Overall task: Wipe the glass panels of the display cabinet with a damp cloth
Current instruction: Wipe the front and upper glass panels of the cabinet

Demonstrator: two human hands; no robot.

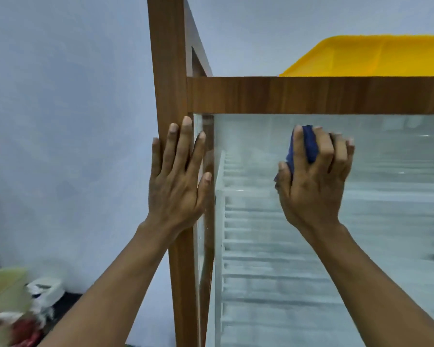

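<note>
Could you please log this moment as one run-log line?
step: wiping front glass panel | right hand: grip on blue cloth, near panel top | left hand: flat on wooden corner post

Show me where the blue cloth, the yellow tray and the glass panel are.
cloth (310,146): head view, blue fold between the right hand's fingers.
tray (356,57): head view, its sloping near wall.
glass panel (398,209): head view, bare pane right of the hand.

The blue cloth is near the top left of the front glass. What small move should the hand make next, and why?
Probably slide the right hand with the blue cloth sideways to the right along the front glass, just under the wooden top rail. The glass there looks streaky, and the left hand braces the corner post.
</note>
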